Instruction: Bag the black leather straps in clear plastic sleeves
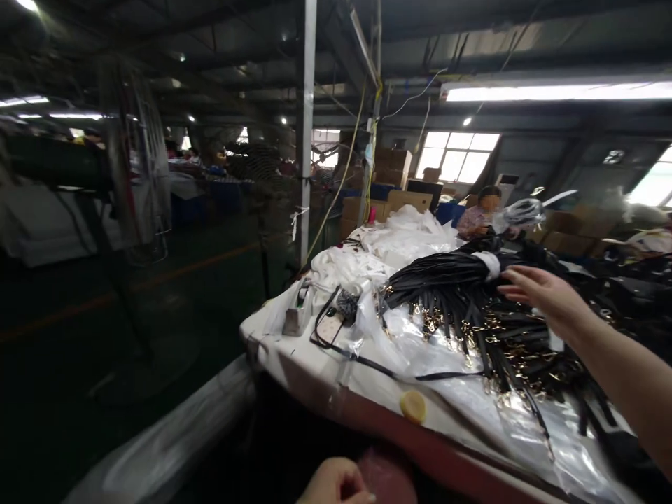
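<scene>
My right hand [540, 290] is stretched over the table with its fingers extended, by a white band [489, 264] that wraps a thick bundle of black straps [435, 276]. Whether the fingertips touch the straps is unclear. Gold-coloured metal clips [433, 318] hang from the strap ends, over clear plastic [414, 343]. Low in the view, my left hand [336, 481] is closed with curled fingers, in front of the table edge. Beside it is a blurred pinkish shape [388, 476]; what the fingers hold, if anything, cannot be made out.
A yellow round piece [414, 406] lies near the table's front edge [362, 413]. Further left are a phone [328, 329] with a black cord, a metal holder [295, 320] and white material [349, 269]. A metal post [307, 140] rises behind. Another person [475, 217] sits across the table.
</scene>
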### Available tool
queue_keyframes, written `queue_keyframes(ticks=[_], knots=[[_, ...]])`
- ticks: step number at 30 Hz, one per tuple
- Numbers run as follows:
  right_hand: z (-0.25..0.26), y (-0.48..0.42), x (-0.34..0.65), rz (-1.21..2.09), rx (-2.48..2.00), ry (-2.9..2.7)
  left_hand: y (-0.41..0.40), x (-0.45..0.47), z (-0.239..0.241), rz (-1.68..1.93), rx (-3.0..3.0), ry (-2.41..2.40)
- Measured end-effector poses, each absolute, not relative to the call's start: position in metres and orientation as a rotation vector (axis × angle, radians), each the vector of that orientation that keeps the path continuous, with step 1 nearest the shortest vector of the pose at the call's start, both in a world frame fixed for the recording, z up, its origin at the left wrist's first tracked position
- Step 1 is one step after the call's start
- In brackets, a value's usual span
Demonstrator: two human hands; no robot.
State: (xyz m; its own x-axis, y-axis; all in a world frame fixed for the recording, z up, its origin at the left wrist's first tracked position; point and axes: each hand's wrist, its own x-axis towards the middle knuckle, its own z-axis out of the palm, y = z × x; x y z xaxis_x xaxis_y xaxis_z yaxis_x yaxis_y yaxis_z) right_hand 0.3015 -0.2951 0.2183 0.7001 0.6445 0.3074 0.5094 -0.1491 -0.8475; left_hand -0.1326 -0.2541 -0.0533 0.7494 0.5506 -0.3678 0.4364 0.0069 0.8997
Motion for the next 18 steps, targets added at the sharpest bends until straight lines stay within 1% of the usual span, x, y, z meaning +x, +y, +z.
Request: queue_keyframes(ticks=[3, 6, 9, 13, 18], knots=[[0.146, -0.285, 0.255, 0.353, -2.044, -1.226, -0.265, -0.141, -0.058, 0.197, 1.599, 0.884], [0.076, -0.274, 0.194, 0.483, -2.067, -1.476, -0.267, -0.14, -0.046, 0.184, 1.525, 0.857], [0.029, -0.253, 0.148, 0.501, -2.064, -1.65, -0.267, -0.14, -0.035, 0.163, 1.462, 0.861], [0.003, -0.221, 0.115, 0.425, -2.128, -1.762, -0.267, -0.143, -0.041, 0.154, 1.482, 0.854], [0.009, -0.216, 0.102, 0.437, -2.093, -1.942, -0.263, -0.145, -0.057, 0.148, 1.56, 0.845]])
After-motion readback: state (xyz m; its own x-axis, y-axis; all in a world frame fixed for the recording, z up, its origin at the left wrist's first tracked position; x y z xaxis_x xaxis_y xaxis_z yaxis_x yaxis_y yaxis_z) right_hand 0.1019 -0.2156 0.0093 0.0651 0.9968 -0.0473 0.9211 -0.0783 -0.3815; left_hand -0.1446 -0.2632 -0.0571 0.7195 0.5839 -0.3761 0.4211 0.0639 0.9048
